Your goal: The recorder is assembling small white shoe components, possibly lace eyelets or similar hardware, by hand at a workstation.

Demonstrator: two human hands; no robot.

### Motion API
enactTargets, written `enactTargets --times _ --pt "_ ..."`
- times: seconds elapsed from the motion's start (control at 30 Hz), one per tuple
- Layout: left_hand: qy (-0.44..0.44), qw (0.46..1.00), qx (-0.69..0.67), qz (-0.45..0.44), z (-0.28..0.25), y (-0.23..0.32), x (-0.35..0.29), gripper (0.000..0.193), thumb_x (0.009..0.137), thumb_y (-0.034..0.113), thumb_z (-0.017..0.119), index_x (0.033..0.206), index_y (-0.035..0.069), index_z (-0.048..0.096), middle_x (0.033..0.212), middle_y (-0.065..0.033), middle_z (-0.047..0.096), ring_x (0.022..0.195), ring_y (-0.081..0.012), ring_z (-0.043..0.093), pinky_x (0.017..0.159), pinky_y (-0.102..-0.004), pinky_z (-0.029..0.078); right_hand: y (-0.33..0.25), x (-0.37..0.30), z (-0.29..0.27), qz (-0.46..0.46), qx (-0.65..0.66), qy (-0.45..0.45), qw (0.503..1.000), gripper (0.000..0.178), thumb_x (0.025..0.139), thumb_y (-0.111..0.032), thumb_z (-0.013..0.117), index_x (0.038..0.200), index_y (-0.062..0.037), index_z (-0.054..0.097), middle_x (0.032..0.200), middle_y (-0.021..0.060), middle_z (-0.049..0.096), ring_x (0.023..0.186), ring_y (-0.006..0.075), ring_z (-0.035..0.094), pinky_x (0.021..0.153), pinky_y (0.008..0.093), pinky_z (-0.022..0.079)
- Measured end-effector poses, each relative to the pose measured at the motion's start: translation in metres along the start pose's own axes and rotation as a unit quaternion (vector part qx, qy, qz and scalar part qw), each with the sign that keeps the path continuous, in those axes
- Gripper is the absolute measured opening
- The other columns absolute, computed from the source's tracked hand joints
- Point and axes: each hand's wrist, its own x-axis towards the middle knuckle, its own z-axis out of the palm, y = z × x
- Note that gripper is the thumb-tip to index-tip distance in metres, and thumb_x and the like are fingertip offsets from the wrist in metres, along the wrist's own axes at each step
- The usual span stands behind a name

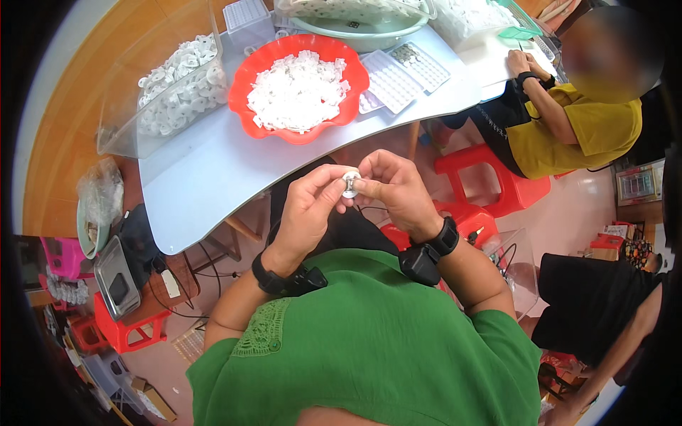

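Observation:
My left hand (310,206) and my right hand (395,187) meet in front of my chest, below the edge of the pale table (206,177). Together their fingertips pinch a small round white-and-metal part (350,182). Both wrists carry black bands. Just beyond my hands, on the table, stands a red scalloped bowl (245,89) heaped with small white plastic pieces (298,89).
A clear plastic tub (121,135) of white ring-shaped parts sits left of the bowl. White compartment trays (392,82) and a pale green basin (355,35) lie further back. A person in a yellow shirt (568,135) sits on the right. Red stools (490,177) stand under the table.

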Motion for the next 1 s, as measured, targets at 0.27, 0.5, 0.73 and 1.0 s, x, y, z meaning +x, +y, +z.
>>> enactTargets --times 0.27,0.5,0.73,1.0 --pt "0.001 1.000 0.018 0.025 -0.004 -0.004 -0.001 0.021 0.095 0.008 0.048 0.109 -0.002 0.061 0.089 -0.0022 0.058 0.077 -0.0068 0.054 0.065 -0.0215 0.046 0.006 0.005 0.003 -0.023 -0.036 0.008 0.999 0.007 0.084 -0.002 0.063 0.087 0.0006 0.058 0.078 0.0041 0.061 0.067 0.0069 0.057 0.055 0.0194 0.047" --pt "-0.047 0.976 -0.210 -0.007 -0.015 -0.003 0.003 0.031 0.096 0.015 0.050 0.119 -0.005 0.053 0.093 -0.0061 0.060 0.076 -0.0104 0.057 0.067 -0.0231 0.048 -0.015 -0.006 0.007 0.000 -0.008 0.002 1.000 0.011 0.085 -0.006 0.064 0.090 0.0019 0.058 0.079 0.0028 0.062 0.065 0.0053 0.056 0.053 0.0203 0.046" --pt "-0.053 0.970 -0.235 -0.020 -0.016 0.000 -0.002 0.036 0.094 0.018 0.054 0.122 -0.005 0.052 0.095 -0.0053 0.061 0.078 -0.0096 0.056 0.069 -0.0230 0.048 -0.022 0.000 0.013 -0.457 -0.481 0.002 0.749 0.020 0.069 0.001 0.067 0.086 -0.0006 0.058 0.075 0.0084 0.055 0.062 0.0225 0.057 0.050 0.0310 0.045" --pt "-0.040 0.995 -0.083 0.037 -0.014 0.002 -0.002 0.033 0.091 0.017 0.059 0.119 -0.003 0.057 0.099 -0.0031 0.057 0.082 -0.0080 0.055 0.069 -0.0218 0.047 -0.014 0.005 0.020 -0.544 -0.546 0.002 0.637 0.019 0.063 0.001 0.064 0.080 -0.0001 0.056 0.073 0.0073 0.052 0.057 0.0213 0.055 0.047 0.0311 0.043"
